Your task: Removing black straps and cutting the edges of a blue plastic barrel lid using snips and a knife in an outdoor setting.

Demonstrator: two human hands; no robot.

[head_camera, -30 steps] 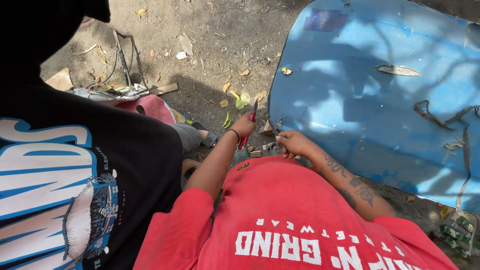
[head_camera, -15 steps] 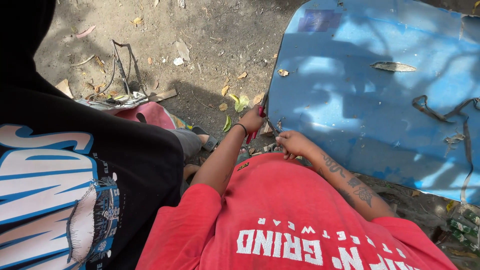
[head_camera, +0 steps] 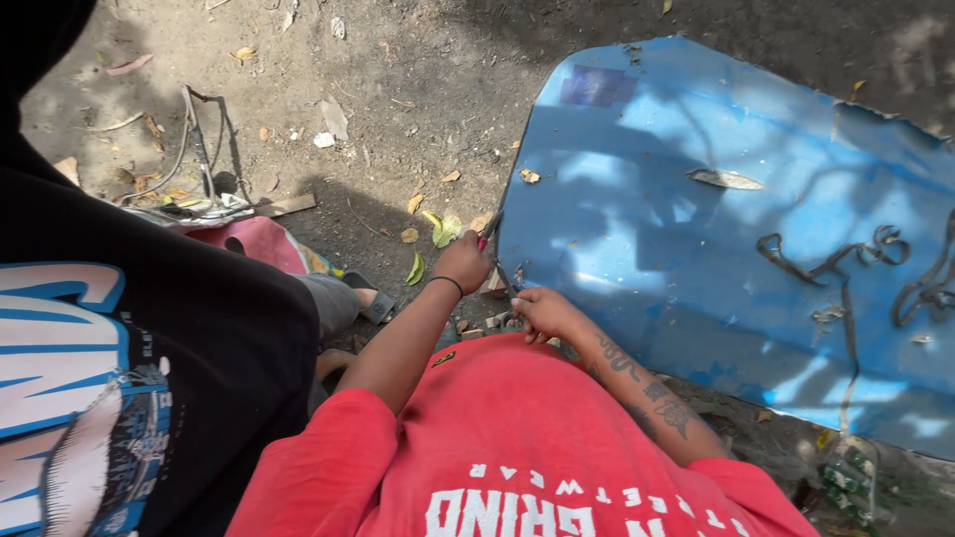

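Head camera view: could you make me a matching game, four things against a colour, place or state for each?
1. metal panel
2. left hand
3. right forearm
4. dry leaf

A. tattooed
B. blue
C. lies on the panel
D. grips a red-handled tool

Pairs: 1-B, 2-D, 3-A, 4-C.

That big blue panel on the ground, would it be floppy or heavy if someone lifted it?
The blue panel looks like thin, gently curved sheet, so it probably flexes slightly rather than flops. Its width likely makes it awkward more than heavy. Its upper right edge looks torn and jagged, so it may cut skin.
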